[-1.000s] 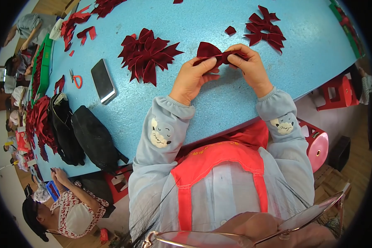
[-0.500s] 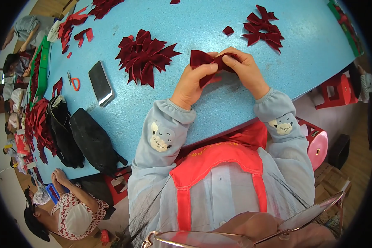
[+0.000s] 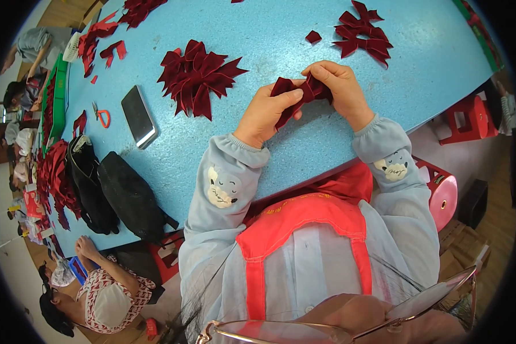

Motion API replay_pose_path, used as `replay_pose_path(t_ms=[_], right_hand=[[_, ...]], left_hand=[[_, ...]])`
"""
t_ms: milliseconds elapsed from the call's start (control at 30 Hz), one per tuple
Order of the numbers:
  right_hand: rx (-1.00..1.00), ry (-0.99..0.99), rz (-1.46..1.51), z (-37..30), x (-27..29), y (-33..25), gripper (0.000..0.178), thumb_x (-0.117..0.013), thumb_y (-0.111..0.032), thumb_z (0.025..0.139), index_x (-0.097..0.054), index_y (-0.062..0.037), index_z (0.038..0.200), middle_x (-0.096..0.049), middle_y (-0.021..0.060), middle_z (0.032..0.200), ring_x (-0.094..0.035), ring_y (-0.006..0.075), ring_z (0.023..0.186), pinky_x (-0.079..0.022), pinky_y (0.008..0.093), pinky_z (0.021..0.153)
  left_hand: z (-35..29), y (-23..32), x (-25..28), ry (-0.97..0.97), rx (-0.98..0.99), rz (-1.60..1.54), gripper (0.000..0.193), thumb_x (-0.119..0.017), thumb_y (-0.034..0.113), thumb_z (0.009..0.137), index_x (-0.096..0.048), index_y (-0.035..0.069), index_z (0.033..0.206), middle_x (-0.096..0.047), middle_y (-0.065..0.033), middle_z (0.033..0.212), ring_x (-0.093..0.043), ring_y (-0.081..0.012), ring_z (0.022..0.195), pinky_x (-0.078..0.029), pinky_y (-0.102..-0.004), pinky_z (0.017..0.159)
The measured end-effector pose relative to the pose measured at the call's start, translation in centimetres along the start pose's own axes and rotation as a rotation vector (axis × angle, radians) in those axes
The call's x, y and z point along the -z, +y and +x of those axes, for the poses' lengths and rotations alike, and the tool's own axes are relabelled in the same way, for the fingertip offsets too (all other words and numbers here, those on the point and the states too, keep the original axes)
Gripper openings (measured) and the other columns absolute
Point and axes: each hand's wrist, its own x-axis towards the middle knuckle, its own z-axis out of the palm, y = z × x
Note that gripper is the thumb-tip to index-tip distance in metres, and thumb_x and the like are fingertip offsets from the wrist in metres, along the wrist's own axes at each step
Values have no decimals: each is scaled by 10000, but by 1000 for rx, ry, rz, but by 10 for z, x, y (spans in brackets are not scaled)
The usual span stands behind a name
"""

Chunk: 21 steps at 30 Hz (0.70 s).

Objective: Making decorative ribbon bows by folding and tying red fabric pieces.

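We had the dark red bow (image 3: 309,90) just right of the bow pile (image 3: 195,80), over the blue table (image 3: 418,57): left grip (image 3: 265,112) pinched on its left side, thumb in front, right grip (image 3: 347,93) closed over its right side near the middle, fingers behind mostly hidden. We judged it light, soft and velvety, low slip, unlikely to break but easy to crease. Best hold, we reckoned, was a light thumb-and-fingertip pinch either side of the centre, loops left uncrushed.
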Motion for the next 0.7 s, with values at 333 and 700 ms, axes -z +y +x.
replay_pose_path(t_ms=[333, 700], right_hand=[[-4, -10, -24, 1, -8, -4, 224, -536, -200, 923, -645, -9, 969, -646, 9, 879, -592, 72, 785, -487, 220, 717], [43, -53, 81, -1, -9, -9, 238, -507, -159, 926, -583, -47, 1122, -624, -3, 945, -574, 59, 828, -472, 205, 731]], left_hand=[[5, -8, -4, 164, -67, -149, 268, -509, 248, 931, -559, -1, 1019, -526, -39, 694, -454, -104, 526, -380, -246, 457], [4, -10, -14, 326, -117, -140, 307, -417, 337, 970, -498, 49, 904, -460, -14, 609, -306, -78, 380, -233, -230, 330]])
